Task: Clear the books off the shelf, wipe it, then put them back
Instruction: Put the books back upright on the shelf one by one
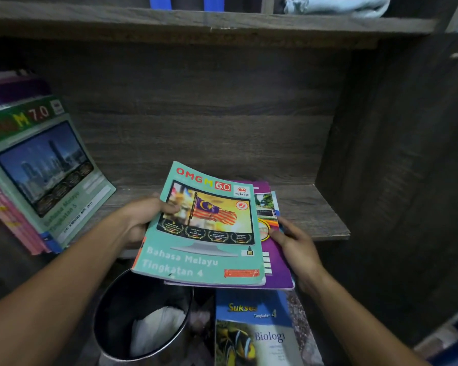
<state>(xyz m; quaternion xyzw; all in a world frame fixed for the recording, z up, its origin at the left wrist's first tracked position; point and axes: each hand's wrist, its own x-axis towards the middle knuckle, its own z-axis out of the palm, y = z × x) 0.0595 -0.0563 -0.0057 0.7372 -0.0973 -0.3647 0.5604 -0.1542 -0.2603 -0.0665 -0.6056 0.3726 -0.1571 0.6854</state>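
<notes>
Dim, shelf recess dark; wide-angle edges warped & blurry, centre sharp.

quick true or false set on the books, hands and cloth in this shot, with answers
1. Both the left hand and the right hand hold the stack of books. True.
2. The Biology book tops that stack. False: the teal Bahasa Melayu book does; the Biology book lies lower, beside the bin.
3. A pale blue cloth lies on the upper shelf. True.
4. The books at the left lie flat. False: they stand tilted.
</notes>
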